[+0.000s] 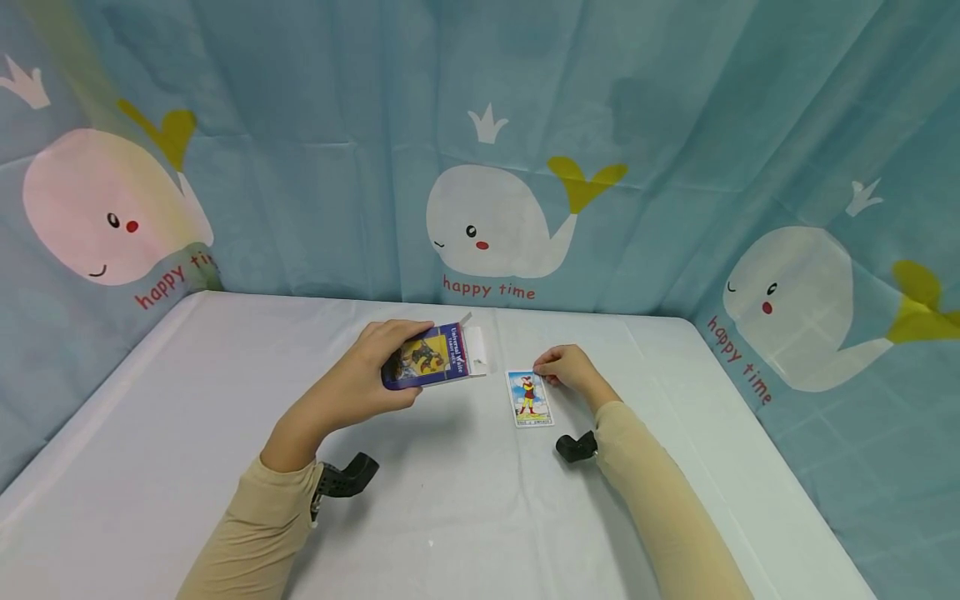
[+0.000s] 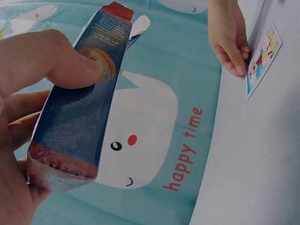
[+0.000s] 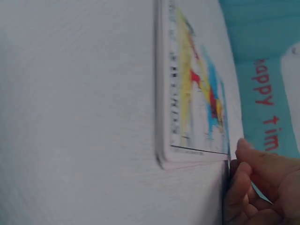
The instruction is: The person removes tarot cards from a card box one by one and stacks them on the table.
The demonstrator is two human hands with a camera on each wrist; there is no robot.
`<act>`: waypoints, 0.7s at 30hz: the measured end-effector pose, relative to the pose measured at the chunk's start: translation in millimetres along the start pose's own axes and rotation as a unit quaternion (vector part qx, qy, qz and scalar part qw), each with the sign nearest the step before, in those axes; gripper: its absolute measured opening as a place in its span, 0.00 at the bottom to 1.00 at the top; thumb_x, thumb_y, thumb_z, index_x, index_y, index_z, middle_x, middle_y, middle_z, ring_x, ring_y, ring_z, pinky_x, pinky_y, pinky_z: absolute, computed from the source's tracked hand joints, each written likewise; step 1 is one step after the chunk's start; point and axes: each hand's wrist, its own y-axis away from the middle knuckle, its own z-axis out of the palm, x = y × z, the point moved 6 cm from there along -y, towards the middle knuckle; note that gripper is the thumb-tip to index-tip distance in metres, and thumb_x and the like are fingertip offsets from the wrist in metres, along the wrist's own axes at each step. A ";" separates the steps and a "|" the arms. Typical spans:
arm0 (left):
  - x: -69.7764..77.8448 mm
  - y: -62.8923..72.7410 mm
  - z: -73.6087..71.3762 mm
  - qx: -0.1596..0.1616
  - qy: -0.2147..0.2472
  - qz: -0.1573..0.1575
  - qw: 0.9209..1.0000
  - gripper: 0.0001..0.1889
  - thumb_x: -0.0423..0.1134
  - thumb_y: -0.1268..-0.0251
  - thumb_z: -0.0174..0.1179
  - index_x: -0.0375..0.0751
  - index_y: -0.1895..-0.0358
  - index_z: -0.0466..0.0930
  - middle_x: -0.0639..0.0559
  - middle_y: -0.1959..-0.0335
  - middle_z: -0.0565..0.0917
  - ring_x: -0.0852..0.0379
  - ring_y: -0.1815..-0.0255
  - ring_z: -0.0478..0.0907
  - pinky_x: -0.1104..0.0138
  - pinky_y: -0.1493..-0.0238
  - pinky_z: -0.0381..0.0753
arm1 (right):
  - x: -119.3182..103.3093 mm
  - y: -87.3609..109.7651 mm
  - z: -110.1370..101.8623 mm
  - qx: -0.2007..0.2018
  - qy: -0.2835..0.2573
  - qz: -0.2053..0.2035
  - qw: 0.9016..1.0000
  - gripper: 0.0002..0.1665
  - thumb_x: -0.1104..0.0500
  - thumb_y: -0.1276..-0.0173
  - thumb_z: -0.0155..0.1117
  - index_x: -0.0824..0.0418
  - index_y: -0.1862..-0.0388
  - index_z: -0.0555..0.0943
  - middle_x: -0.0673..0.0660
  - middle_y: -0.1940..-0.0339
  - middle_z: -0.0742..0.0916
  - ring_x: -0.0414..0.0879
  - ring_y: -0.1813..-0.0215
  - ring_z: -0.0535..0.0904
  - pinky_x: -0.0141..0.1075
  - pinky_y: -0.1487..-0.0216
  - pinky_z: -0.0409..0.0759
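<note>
The person's left hand (image 1: 369,367) holds a blue tarot box (image 1: 429,358) raised above the bench (image 1: 450,525), toward its back edge, fingers and thumb curled round it; its open end faces the bench's right edge. On that side, the right hand's (image 1: 573,371) fingers pinch the back right corner of a face-up card (image 1: 528,402).

From high behind the fingers (image 1: 400,329), the head view looks down; wrist views, nearer, look past them at the curtain (image 1: 337,217); all show the card (image 1: 530,402).
</note>
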 end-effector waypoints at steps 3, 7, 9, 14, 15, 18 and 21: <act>0.5 0.2 -0.5 0.001 0.000 0.000 1.000 0.40 0.34 0.45 0.69 0.46 0.26 0.65 0.47 0.31 0.72 0.48 0.36 0.63 0.52 0.44 0.73 | 4.3 2.0 -5.6 0.007 -0.065 0.003 0.998 0.14 0.59 0.30 0.65 0.68 0.52 0.84 0.51 0.70 0.85 0.37 0.71 0.78 0.28 0.66 0.79; 1.5 0.5 -0.3 0.002 0.001 0.001 1.000 0.40 0.34 0.45 0.68 0.44 0.26 0.65 0.47 0.31 0.72 0.48 0.36 0.63 0.52 0.45 0.73 | 0.2 13.3 -14.7 0.023 -0.118 -0.009 0.993 0.17 0.58 0.29 0.64 0.69 0.47 0.82 0.58 0.61 0.89 0.36 0.67 0.82 0.30 0.58 0.82; 1.9 0.1 1.2 -0.001 0.002 0.002 1.000 0.40 0.34 0.45 0.68 0.44 0.26 0.65 0.47 0.31 0.72 0.48 0.36 0.64 0.52 0.45 0.73 | -5.7 22.3 -18.8 0.030 -0.127 -0.019 0.991 0.19 0.57 0.29 0.64 0.69 0.46 0.82 0.60 0.55 0.89 0.35 0.64 0.84 0.33 0.52 0.83; 3.0 -1.1 4.3 -0.008 0.001 0.004 1.000 0.40 0.35 0.45 0.68 0.46 0.26 0.65 0.47 0.30 0.71 0.48 0.37 0.64 0.53 0.46 0.74 | -26.3 46.5 -23.6 0.036 -0.158 -0.042 0.986 0.21 0.57 0.29 0.64 0.69 0.44 0.81 0.64 0.46 0.86 0.36 0.60 0.85 0.41 0.42 0.81; 3.2 -1.2 4.3 -0.007 0.001 0.005 1.000 0.40 0.35 0.45 0.68 0.45 0.26 0.65 0.47 0.30 0.71 0.48 0.37 0.64 0.53 0.45 0.74 | -30.8 50.8 -23.6 0.034 -0.161 -0.050 0.985 0.21 0.57 0.29 0.64 0.70 0.43 0.81 0.65 0.46 0.86 0.36 0.60 0.85 0.42 0.41 0.81; 3.6 -0.6 3.5 -0.005 0.002 0.004 1.000 0.40 0.34 0.45 0.68 0.45 0.26 0.65 0.46 0.30 0.71 0.48 0.36 0.64 0.52 0.45 0.74 | -44.2 62.6 -21.9 0.028 -0.170 -0.076 0.982 0.21 0.58 0.29 0.64 0.71 0.44 0.81 0.66 0.46 0.86 0.37 0.60 0.86 0.41 0.42 0.82; 4.1 0.1 2.9 -0.003 0.003 0.004 1.000 0.40 0.34 0.45 0.69 0.45 0.26 0.65 0.46 0.31 0.72 0.48 0.36 0.63 0.52 0.44 0.74 | -57.3 74.6 -18.9 0.021 -0.177 -0.101 0.979 0.21 0.58 0.30 0.65 0.72 0.44 0.81 0.67 0.46 0.86 0.39 0.59 0.86 0.36 0.46 0.83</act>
